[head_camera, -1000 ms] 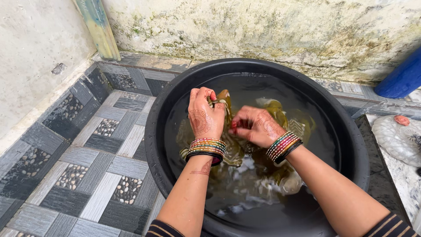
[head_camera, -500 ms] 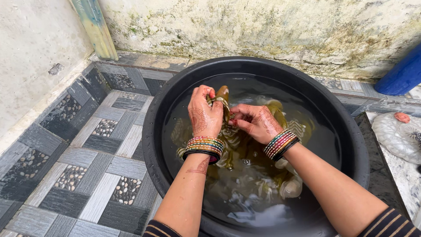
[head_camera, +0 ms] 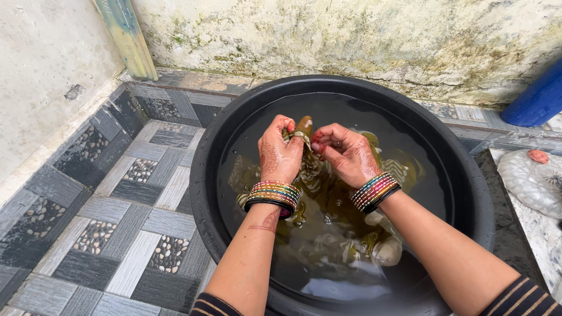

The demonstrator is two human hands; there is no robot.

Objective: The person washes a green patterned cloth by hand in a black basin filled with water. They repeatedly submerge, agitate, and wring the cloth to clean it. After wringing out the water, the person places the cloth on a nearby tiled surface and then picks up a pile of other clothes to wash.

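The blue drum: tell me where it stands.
In the head view the blue drum stands at the far right against the stained wall, just beyond the black tub.

Murky water hides most of the cloth (head_camera: 328, 234); the blue drum (head_camera: 541, 96) is cropped.

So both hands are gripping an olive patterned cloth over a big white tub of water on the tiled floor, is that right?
Not quite: the tub is black, not white, as the head view shows. The rest holds: the left hand and the right hand both grip the olive patterned cloth over the water, and the tub stands on the tiled floor.
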